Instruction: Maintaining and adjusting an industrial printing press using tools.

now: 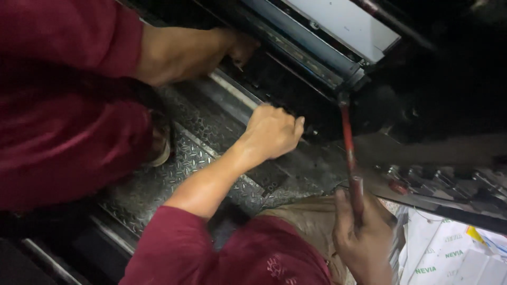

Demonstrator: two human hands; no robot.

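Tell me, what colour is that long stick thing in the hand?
Red. The long tool in the right hand shows best in the head view.

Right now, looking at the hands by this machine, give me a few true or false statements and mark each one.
1. The right hand holds a red-handled tool. True.
2. The left hand is a closed fist at the machine's dark edge. True.
3. The floor plate is smooth white tile. False: it is patterned metal.
4. Another person's hand reaches into the machine. True.
5. Both sleeves are blue. False: the sleeve is dark red.
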